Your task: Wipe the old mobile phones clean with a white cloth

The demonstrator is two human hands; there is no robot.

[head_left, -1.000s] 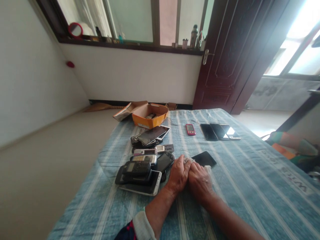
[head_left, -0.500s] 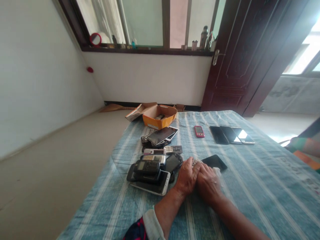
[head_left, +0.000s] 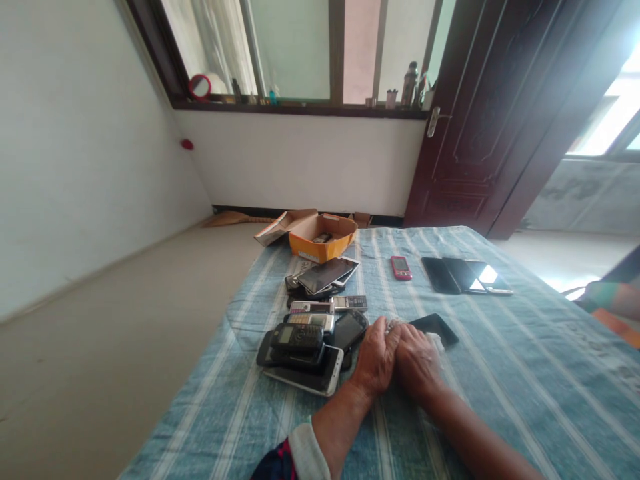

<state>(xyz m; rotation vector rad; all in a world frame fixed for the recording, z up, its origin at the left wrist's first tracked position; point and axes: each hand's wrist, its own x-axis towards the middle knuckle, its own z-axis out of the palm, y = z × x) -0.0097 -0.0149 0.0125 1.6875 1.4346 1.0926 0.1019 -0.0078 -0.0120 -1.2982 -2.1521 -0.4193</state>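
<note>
My left hand (head_left: 376,357) and my right hand (head_left: 416,360) rest side by side on the striped cloth, touching at thumbs and fingers. Both are closed around something whitish, perhaps a cloth or tissue (head_left: 436,341), that shows at the right hand's edge and between the fingers. Just beyond my right hand lies a dark flat phone (head_left: 436,329), partly hidden by it. Left of my left hand is a pile of old phones, with a black keypad phone (head_left: 297,337) on top and a white-edged smartphone (head_left: 327,373) below.
An open orange box (head_left: 320,249) holding a phone stands at the table's far left. A pink phone (head_left: 401,268) and several dark smartphones (head_left: 453,275) lie farther back. At the right edge, part of a person (head_left: 613,293) shows, blurred.
The whole view has shifted slightly, so things appear a little lower and to the right. Both hands stay together in the same place on the cloth.
</note>
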